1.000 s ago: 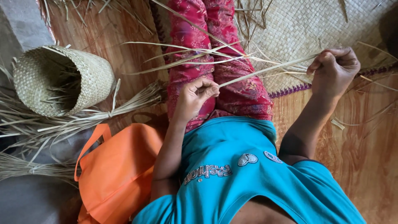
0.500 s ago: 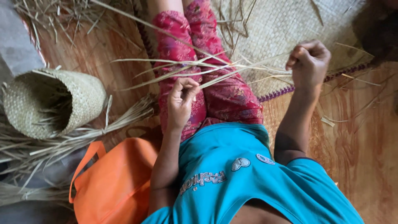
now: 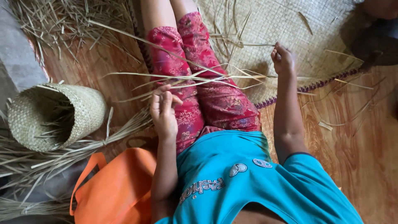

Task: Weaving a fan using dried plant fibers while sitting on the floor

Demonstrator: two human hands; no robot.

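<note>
The left hand (image 3: 163, 110) rests on the lap, fingers loosely together, touching the dried palm strips (image 3: 199, 79). The right hand (image 3: 282, 59) is clamped on their far ends above the woven mat (image 3: 290, 25). Uneven pulling could split the brittle strips.

Soft, even daylight; faint shadows on woven mat (image 3: 290, 25); sharp centre, slight blur toward edges; no glare.

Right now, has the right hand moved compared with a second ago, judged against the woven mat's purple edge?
Yes. The right hand, gripping dried leaf strips, went from level with the woven mat's purple edge to farther over the mat.
</note>
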